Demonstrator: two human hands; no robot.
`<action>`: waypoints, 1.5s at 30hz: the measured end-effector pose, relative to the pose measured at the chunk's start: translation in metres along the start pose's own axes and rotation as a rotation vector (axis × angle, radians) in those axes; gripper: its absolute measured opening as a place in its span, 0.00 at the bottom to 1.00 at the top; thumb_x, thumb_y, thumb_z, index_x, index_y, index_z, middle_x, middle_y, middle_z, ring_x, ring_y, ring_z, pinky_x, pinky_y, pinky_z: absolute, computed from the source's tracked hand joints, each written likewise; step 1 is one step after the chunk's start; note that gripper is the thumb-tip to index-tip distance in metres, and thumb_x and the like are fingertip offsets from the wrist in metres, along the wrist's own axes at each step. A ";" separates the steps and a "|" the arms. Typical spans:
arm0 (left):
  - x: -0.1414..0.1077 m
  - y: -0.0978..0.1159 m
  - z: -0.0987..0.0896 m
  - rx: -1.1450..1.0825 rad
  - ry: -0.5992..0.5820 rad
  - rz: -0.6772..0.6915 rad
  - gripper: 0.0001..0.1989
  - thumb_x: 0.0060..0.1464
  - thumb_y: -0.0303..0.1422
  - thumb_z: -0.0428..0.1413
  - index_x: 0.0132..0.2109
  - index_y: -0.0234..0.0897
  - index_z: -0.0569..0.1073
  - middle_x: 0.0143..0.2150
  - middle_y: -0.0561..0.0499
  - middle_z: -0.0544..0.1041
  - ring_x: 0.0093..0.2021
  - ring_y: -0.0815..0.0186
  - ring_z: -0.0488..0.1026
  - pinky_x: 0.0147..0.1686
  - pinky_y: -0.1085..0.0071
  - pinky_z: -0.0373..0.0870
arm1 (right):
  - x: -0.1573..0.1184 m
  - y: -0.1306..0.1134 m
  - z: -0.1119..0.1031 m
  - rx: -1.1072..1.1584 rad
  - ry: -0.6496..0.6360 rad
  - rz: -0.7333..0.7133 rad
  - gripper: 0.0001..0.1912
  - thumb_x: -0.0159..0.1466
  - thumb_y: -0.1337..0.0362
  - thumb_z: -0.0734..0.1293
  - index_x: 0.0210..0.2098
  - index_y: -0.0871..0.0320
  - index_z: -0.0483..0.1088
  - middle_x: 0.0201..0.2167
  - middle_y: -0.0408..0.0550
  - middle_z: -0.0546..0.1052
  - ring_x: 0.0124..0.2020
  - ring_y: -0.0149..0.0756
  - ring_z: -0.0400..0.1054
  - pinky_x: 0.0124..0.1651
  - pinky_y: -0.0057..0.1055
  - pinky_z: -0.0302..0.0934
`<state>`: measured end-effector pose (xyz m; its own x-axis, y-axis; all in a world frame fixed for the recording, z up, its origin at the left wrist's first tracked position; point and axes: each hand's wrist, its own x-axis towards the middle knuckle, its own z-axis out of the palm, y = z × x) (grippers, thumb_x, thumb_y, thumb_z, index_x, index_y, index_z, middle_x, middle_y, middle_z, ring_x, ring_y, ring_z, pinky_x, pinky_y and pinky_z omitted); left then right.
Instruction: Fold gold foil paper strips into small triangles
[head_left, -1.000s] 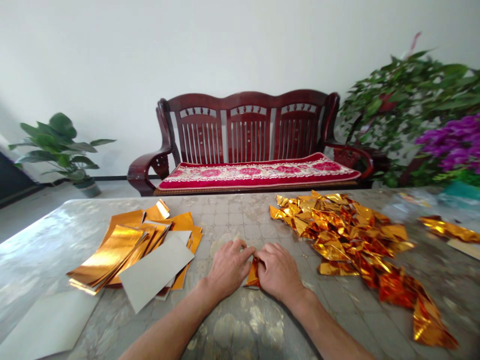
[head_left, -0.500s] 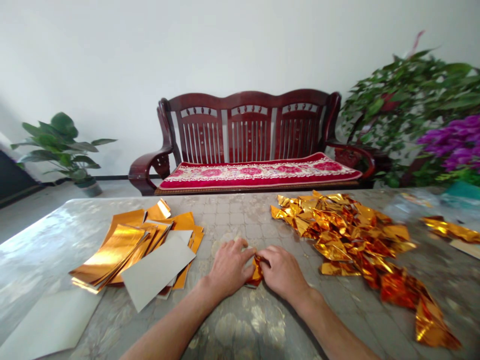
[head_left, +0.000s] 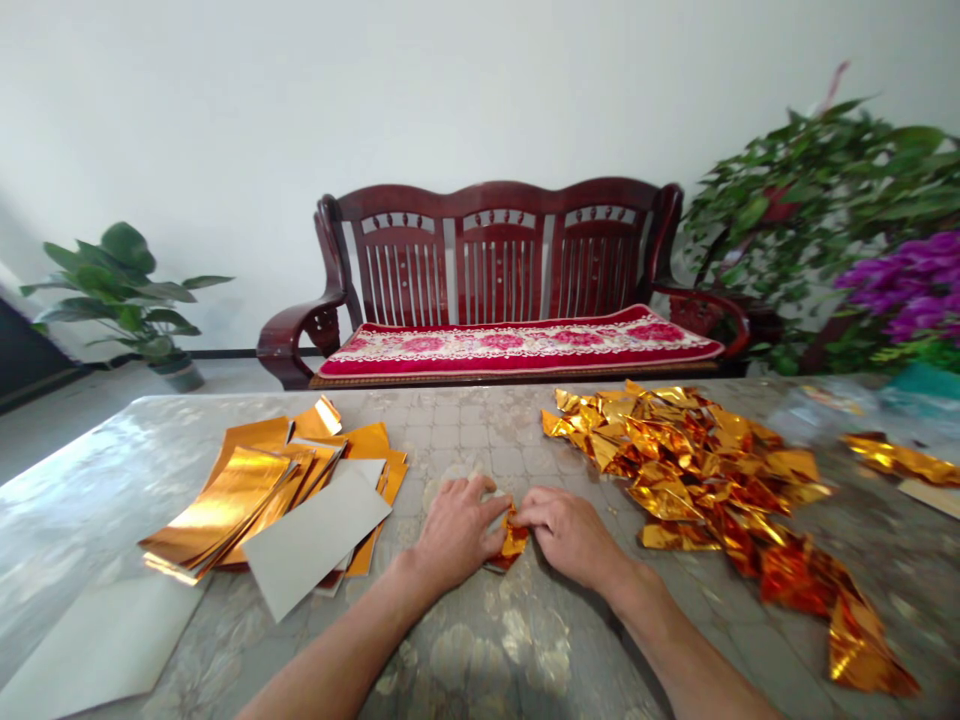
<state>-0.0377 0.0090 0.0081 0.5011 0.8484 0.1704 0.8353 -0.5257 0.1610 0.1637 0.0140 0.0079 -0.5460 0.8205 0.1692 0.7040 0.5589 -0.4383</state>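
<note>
A small folded piece of gold foil paper (head_left: 513, 541) lies on the tabletop between my two hands. My left hand (head_left: 457, 532) pinches its left side, and the fingertips of my right hand (head_left: 570, 538) press on its right side. Part of the piece is hidden by my fingers. To the left of my hands lies a stack of gold foil sheets (head_left: 225, 512), partly covered by a grey card sheet (head_left: 315, 530). A crumpled heap of folded gold foil pieces (head_left: 694, 465) spreads to the right of my right hand.
The mottled grey tabletop (head_left: 480, 440) holds another grey card (head_left: 94, 650) at the front left and a gold foil strip (head_left: 892, 460) at the far right. Behind the table stand a dark wooden bench (head_left: 499, 270) with a red cushion and potted plants.
The foil piece is folded more compactly and lies flatter. My right hand has shifted slightly right, and my fingers have changed their hold on the piece.
</note>
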 end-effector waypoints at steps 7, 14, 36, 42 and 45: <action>0.000 -0.003 0.005 -0.001 0.019 0.013 0.16 0.59 0.37 0.54 0.55 0.51 0.72 0.54 0.50 0.71 0.49 0.58 0.70 0.51 0.60 0.65 | 0.001 0.014 0.006 0.030 0.026 -0.029 0.17 0.67 0.70 0.62 0.44 0.45 0.79 0.37 0.43 0.77 0.44 0.34 0.67 0.47 0.28 0.58; 0.000 -0.005 0.010 -0.016 0.038 0.020 0.17 0.58 0.35 0.55 0.55 0.50 0.72 0.54 0.50 0.72 0.50 0.58 0.69 0.52 0.60 0.65 | 0.004 0.023 0.013 0.064 0.035 -0.068 0.12 0.68 0.66 0.65 0.44 0.45 0.79 0.36 0.42 0.76 0.42 0.35 0.65 0.46 0.30 0.57; -0.007 -0.049 -0.029 -0.475 -0.105 0.122 0.22 0.47 0.19 0.53 0.48 0.39 0.76 0.46 0.51 0.76 0.50 0.63 0.70 0.55 0.67 0.63 | 0.005 0.014 0.015 0.008 0.062 -0.021 0.10 0.64 0.65 0.68 0.43 0.46 0.78 0.37 0.42 0.77 0.42 0.36 0.66 0.45 0.30 0.57; -0.016 -0.056 -0.034 -0.329 -0.202 0.054 0.11 0.49 0.30 0.62 0.42 0.42 0.80 0.42 0.51 0.76 0.47 0.60 0.70 0.51 0.68 0.63 | 0.006 0.013 0.019 -0.012 0.100 0.011 0.11 0.63 0.66 0.68 0.42 0.45 0.79 0.35 0.42 0.78 0.42 0.36 0.67 0.45 0.31 0.57; -0.014 -0.051 -0.021 -0.357 -0.151 0.019 0.05 0.53 0.33 0.61 0.38 0.42 0.81 0.39 0.52 0.77 0.44 0.63 0.71 0.47 0.71 0.64 | 0.006 0.013 0.021 -0.023 0.116 0.016 0.10 0.63 0.65 0.68 0.42 0.45 0.79 0.35 0.42 0.78 0.42 0.37 0.67 0.45 0.31 0.57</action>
<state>-0.0920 0.0222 0.0177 0.5658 0.8237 0.0362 0.7072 -0.5075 0.4923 0.1599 0.0240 -0.0158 -0.4795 0.8370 0.2639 0.7230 0.5472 -0.4217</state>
